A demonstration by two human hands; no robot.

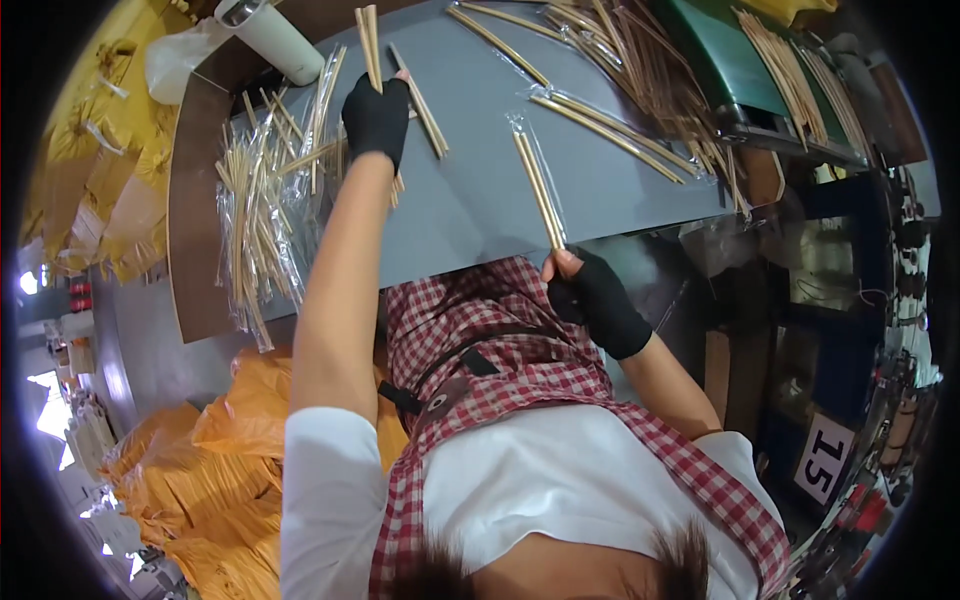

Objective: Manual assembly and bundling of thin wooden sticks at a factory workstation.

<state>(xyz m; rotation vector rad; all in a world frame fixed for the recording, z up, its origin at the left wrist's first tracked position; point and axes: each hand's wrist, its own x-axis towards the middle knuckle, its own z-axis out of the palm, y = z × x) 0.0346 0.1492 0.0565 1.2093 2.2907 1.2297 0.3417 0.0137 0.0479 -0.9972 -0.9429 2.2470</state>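
Note:
My left hand [378,118], in a black fingerless glove, is closed around a few bare wooden chopsticks [368,45] that stick out beyond the fist. Beside its thumb another pair of sticks [425,112] slants over the grey tabletop; I cannot tell whether the hand grips it too. Near the table's front edge, my right hand [597,298], gloved the same way, pinches one end of a pair of chopsticks in a clear plastic sleeve [538,188]. Left of my left hand lies a heap of sleeved chopsticks [262,200], pointing in mixed directions.
More sleeved chopsticks [615,135] and a loose pile [640,60] spread at the back right. A green conveyor belt [715,50] carries sticks there. A pale tumbler [272,42] lies at the back left beside the brown table rim [190,220]. Orange plastic bags [220,480] sit below left.

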